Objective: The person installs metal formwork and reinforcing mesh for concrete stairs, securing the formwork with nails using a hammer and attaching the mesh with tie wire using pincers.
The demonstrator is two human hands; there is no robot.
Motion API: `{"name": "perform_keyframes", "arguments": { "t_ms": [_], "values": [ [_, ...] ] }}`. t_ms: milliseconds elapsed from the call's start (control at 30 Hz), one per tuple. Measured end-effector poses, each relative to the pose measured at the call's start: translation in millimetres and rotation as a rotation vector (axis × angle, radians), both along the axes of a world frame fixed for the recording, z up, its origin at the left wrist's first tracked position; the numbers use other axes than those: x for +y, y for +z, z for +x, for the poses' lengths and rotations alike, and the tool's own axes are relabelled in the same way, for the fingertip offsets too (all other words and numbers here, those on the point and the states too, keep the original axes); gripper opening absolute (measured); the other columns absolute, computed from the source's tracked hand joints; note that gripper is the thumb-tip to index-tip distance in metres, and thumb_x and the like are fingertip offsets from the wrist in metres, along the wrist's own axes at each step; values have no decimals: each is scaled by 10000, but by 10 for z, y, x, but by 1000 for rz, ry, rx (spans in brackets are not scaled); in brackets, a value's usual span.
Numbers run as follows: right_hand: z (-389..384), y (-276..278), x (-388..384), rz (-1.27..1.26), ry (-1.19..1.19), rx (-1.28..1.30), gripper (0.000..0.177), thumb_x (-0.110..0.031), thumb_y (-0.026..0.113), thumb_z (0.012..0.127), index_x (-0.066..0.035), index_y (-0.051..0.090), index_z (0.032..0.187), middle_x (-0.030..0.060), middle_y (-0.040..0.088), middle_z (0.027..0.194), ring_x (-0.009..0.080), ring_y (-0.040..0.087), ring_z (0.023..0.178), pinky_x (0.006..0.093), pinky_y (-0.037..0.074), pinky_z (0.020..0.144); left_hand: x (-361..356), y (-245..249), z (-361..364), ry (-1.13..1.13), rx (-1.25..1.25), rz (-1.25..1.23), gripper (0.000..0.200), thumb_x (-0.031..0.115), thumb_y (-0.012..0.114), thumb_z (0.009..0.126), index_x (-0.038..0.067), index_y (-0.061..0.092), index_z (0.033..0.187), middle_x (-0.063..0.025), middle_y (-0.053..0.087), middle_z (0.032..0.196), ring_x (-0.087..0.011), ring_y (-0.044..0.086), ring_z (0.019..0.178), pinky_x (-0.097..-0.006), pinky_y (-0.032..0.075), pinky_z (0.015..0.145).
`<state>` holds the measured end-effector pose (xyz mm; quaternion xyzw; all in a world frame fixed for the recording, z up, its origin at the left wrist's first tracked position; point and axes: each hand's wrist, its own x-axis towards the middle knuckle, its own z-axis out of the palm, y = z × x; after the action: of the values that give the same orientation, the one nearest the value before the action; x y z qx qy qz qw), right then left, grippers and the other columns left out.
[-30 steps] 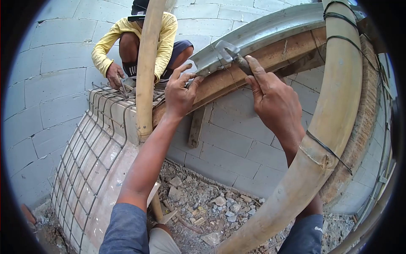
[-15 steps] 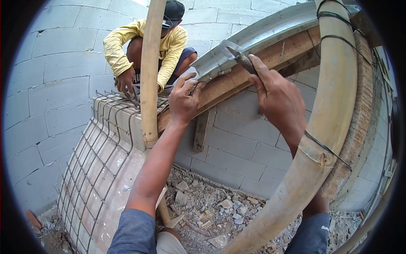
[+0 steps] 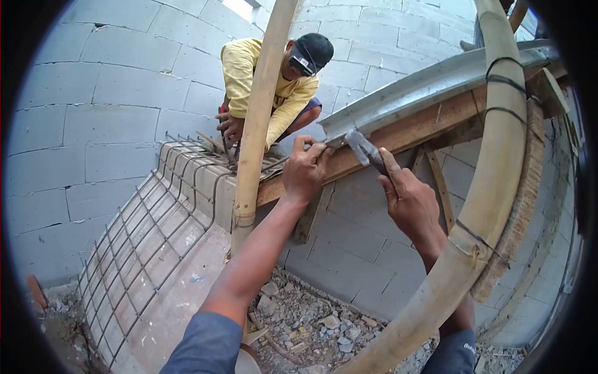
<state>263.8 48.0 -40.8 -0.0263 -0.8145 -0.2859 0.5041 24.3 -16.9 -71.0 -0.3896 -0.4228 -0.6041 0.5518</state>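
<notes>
- A metal channel [image 3: 430, 84] lies on a wooden plank [image 3: 405, 134], its long axis climbing from lower left to upper right.
- A co-worker [image 3: 261, 75] crouches beyond an upright bamboo pole [image 3: 258, 124].
- The left hand [image 3: 305, 169], the nearer one, clutches the wooden plank at the channel's low end.
- The right hand [image 3: 408, 202] grasps a hammer [image 3: 364, 149], its head at the channel's lower lip.

Your left arm [image 3: 258, 255], bare to its blue sleeve, stretches up and forward. Your left hand [image 3: 305, 171] is curled, fingertips pinched together. Just beside it and slightly lower, your right hand [image 3: 411, 206] is clenched, forefinger extended upward.
</notes>
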Motion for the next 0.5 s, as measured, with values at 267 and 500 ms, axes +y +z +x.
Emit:
{"name": "perform_keyframes", "arguments": {
  "t_ms": [267, 500],
  "values": [
    [98, 67, 33, 157, 350, 91, 490, -161, 604, 958, -106, 472, 1427, 183, 644, 867, 398, 638, 669, 455, 506, 549, 39, -110, -26, 61, -64, -7, 166, 293, 725, 870, 134, 702, 916, -49, 606, 956, -303, 663, 702, -440, 525, 585],
    [57, -30, 56, 84, 405, 224, 464, -249, 578, 985, -188, 471, 1432, 180, 650, 851, 407, 632, 663, 497, 496, 571, 42, -87, -35, 2, -59, -18, 146, 214, 738, 856, 89, 681, 904, -94, 615, 882, -318, 643, 762, -431, 501, 620]
  ]
}}
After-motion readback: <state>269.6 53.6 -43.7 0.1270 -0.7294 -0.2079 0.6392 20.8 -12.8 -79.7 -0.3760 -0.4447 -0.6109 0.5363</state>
